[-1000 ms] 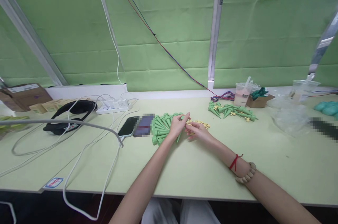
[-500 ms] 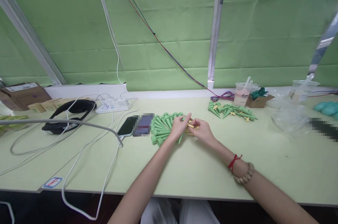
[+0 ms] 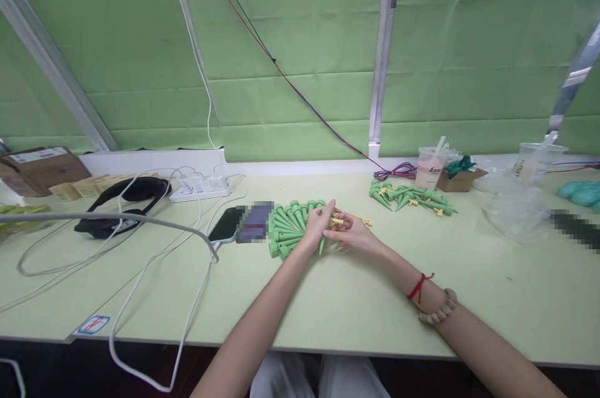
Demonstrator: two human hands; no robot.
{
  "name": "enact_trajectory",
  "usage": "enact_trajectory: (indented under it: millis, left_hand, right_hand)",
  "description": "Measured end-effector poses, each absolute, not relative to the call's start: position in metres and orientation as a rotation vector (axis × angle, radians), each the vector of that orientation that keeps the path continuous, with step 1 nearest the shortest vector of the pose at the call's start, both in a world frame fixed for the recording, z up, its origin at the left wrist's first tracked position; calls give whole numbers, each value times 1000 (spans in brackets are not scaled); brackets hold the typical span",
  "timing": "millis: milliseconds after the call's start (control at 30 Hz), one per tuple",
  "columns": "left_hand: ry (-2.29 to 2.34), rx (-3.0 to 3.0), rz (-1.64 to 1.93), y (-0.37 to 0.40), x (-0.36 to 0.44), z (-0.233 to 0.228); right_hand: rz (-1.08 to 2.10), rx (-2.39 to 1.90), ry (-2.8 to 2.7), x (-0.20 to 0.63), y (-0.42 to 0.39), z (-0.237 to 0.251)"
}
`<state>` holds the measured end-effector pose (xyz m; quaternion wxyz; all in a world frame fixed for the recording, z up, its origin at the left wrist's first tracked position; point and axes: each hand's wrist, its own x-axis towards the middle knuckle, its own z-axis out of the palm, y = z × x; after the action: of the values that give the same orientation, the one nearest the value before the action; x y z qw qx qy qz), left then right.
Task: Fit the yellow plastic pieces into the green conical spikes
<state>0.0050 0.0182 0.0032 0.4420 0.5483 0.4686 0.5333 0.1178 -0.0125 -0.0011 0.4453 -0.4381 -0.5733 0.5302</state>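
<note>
Green plastic spikes (image 3: 288,227) lie fanned on the counter (image 3: 328,298), just left of both hands. The left hand (image 3: 317,223) is closed around one green spike (image 3: 321,243), its tip pointing down toward the person. The right hand (image 3: 352,232) meets it, fingers (image 3: 338,233) pinched on what looks like a small yellow piece (image 3: 336,221), though the grip is too small to confirm. This seems the fitting step: yellow part into spike head. Next calls for lining the two up squarely and pressing. More yellow pieces (image 3: 360,220) lie just beyond the right hand.
</note>
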Motion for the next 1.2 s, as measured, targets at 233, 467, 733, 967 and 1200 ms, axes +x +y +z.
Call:
enact_trajectory:
  millis: [233, 467, 733, 967, 1200]
  left_hand:
    - [1191, 1326, 1409, 14, 9, 7]
    - [1217, 1297, 1446, 13, 8, 10]
    - [1216, 1277, 1435, 14, 8, 11]
    - [1208, 1254, 1435, 14, 8, 11]
    - [1162, 1280, 1441, 12, 6, 15]
  right_hand:
    - [1336, -1156, -1458, 112, -18, -3]
    - [1359, -1159, -1481, 111, -20, 0]
    - [1373, -1125, -1482, 113, -20, 1]
    - [1402, -1106, -1445, 112, -19, -1]
    - [1533, -1046, -1350, 117, -13, 3]
